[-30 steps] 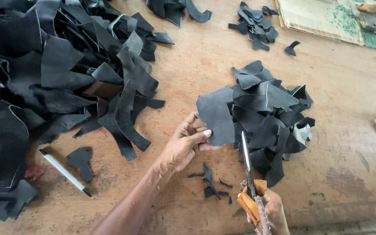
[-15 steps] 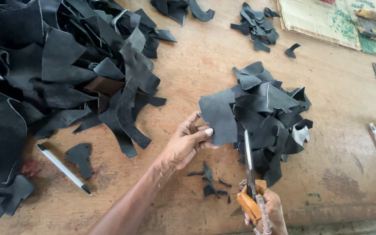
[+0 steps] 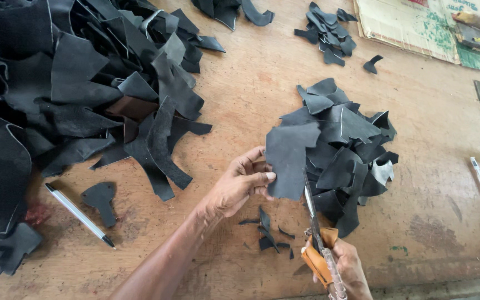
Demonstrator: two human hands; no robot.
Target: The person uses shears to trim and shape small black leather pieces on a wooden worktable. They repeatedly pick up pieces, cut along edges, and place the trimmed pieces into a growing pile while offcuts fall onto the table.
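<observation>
The leather piece (image 3: 289, 158) was pinched in the left hand (image 3: 240, 186), fingers clamped on its edge, above the table (image 3: 251, 89). The right hand (image 3: 345, 269) gripped scissors (image 3: 313, 216) at its 5 o'clock edge. A cut pile (image 3: 345, 150) lay at 3 o'clock, scraps (image 3: 266, 233) at 6; bare wood lay at 12.

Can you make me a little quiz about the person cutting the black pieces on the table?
1. True or false: the left hand holds a flat black piece.
2. What tool is in the right hand? A) scissors B) hammer C) brush
3. Fill in: a white ____ lies beside the small cut shape, near the big heap.

Key: 1 true. 2 A, the scissors with orange-wrapped handles. 3 pen.
</observation>
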